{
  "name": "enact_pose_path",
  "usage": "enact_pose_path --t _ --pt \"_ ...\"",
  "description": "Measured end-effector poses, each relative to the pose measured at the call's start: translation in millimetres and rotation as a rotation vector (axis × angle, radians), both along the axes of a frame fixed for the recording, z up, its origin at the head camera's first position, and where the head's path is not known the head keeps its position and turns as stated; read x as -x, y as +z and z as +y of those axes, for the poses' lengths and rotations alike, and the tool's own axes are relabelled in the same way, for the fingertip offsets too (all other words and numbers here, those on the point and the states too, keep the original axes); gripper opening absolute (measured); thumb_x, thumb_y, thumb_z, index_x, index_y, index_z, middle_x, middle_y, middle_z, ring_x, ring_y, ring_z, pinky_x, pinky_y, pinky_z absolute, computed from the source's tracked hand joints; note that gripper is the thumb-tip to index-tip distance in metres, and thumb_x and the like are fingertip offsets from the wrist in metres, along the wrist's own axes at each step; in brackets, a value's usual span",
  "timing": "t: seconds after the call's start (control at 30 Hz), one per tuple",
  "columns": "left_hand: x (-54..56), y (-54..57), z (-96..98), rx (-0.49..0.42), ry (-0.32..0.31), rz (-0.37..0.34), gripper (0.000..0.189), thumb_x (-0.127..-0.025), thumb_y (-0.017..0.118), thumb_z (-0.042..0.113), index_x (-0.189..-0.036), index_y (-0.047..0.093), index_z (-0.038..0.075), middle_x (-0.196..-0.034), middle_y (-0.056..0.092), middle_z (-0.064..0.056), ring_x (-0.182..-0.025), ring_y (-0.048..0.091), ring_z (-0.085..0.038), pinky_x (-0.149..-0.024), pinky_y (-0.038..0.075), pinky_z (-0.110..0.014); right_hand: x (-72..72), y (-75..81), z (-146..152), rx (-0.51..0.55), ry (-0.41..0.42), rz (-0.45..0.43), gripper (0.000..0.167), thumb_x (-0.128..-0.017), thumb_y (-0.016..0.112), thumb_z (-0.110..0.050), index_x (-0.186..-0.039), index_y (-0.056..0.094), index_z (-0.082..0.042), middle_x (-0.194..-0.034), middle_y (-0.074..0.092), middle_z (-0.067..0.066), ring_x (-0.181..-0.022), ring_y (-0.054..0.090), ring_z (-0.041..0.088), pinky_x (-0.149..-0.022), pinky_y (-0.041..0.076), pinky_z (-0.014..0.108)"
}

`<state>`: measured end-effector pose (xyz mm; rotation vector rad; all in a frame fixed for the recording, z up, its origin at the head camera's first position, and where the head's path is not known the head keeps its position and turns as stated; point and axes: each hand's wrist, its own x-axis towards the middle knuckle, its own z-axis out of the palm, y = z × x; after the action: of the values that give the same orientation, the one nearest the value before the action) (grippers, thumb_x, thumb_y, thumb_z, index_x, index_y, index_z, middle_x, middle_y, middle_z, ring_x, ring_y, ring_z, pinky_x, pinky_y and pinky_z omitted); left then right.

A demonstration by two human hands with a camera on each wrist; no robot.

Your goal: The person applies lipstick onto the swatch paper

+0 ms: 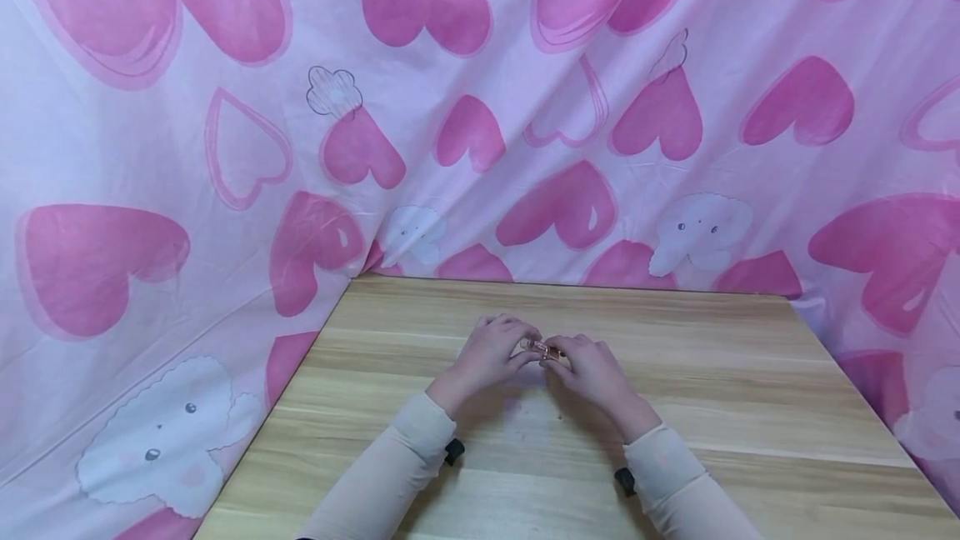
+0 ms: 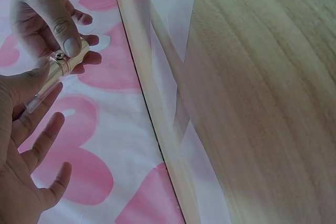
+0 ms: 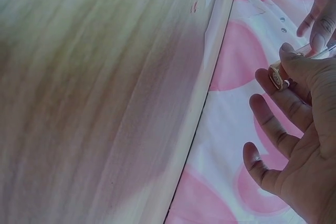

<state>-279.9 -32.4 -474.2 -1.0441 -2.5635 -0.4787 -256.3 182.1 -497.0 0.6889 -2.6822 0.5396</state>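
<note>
Left hand (image 1: 495, 350) and right hand (image 1: 594, 369) pinch the gold-and-clear cosmetic tube (image 2: 63, 64) short of the worktop's (image 1: 750, 373) far edge; handling appears unfinished.

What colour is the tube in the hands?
The tube is gold with a clear end, best seen in the left wrist view.

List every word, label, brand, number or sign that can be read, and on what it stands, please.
None can be read.
Gold-and-clear tube: any marking is too small to read.
Tabletop: small reddish marks, unreadable.
Cloth: printed hearts and faces, no lettering visible.
</note>
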Motion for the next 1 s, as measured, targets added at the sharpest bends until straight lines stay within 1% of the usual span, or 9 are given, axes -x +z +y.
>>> enact_pose_path --t 0.2,0.33,0.43,0.5,0.67,0.83,1.0 --pt "-0.5 -0.4 -0.4 0.000 0.003 0.024 0.029 -0.093 0.070 0.044 -0.115 0.070 0.026 -0.111 0.071 0.013 -0.113 0.058 -0.008 -0.099 0.041 -0.043 -1.0 0.1 -0.2 0.003 -0.004 -0.003 0.025 -0.089 0.078 -0.028 -0.112 0.072 -0.022 -0.097 0.074 -0.007 -0.087 0.065 0.017 -0.071 0.051 0.047" --pt "-2.2 1.1 0.0 -0.016 0.004 0.029 0.027 -0.091 0.073 0.042 -0.114 0.070 0.026 -0.110 0.072 0.014 -0.112 0.058 -0.008 -0.098 0.040 -0.043 -2.4 1.1 -0.8 0.003 -0.014 -0.012 0.024 -0.090 0.077 -0.028 -0.113 0.072 -0.022 -0.100 0.075 -0.007 -0.087 0.065 0.017 -0.072 0.050 0.046" --pt "-2.9 1.9 0.4 -0.038 0.005 0.015 0.027 -0.091 0.074 0.041 -0.113 0.071 0.026 -0.109 0.072 0.014 -0.112 0.058 -0.008 -0.098 0.040 -0.042 -2.9 1.8 -0.8 0.003 -0.022 -0.020 0.024 -0.091 0.076 -0.029 -0.113 0.072 -0.022 -0.101 0.075 -0.007 -0.088 0.065 0.017 -0.072 0.049 0.046" --pt "-3.1 2.2 0.4 -0.054 0.009 -0.011 0.027 -0.091 0.074 0.041 -0.114 0.071 0.026 -0.110 0.072 0.014 -0.112 0.058 -0.008 -0.099 0.039 -0.042 -2.6 1.9 -0.9 0.007 -0.022 -0.023 0.023 -0.091 0.076 -0.029 -0.114 0.072 -0.022 -0.101 0.075 -0.007 -0.088 0.065 0.016 -0.073 0.050 0.046" --pt "-2.9 2.0 0.8 -0.137 0.013 -0.080 0.029 -0.091 0.073 0.041 -0.115 0.072 0.024 -0.113 0.072 0.013 -0.112 0.059 -0.008 -0.099 0.040 -0.042 -2.6 2.8 -1.1 0.059 -0.004 -0.037 0.025 -0.091 0.076 -0.026 -0.115 0.072 -0.021 -0.099 0.074 -0.007 -0.087 0.065 0.017 -0.075 0.051 0.047" --pt "-1.9 0.7 0.5 -0.230 -0.005 -0.107 0.029 -0.090 0.075 0.039 -0.113 0.074 0.022 -0.112 0.072 0.011 -0.111 0.060 -0.009 -0.101 0.042 -0.046 -2.9 3.3 -1.4 0.122 0.021 -0.057 0.024 -0.091 0.076 -0.026 -0.114 0.071 -0.021 -0.096 0.073 -0.005 -0.086 0.066 0.017 -0.076 0.051 0.046" --pt "-1.8 2.3 -0.3 -0.300 -0.025 -0.132 0.029 -0.087 0.078 0.038 -0.111 0.075 0.021 -0.109 0.073 0.011 -0.108 0.062 -0.009 -0.102 0.041 -0.045 -1.0 1.5 -0.7 0.149 0.015 -0.057 0.026 -0.091 0.076 -0.029 -0.115 0.071 -0.023 -0.096 0.072 -0.006 -0.085 0.065 0.015 -0.076 0.051 0.043"
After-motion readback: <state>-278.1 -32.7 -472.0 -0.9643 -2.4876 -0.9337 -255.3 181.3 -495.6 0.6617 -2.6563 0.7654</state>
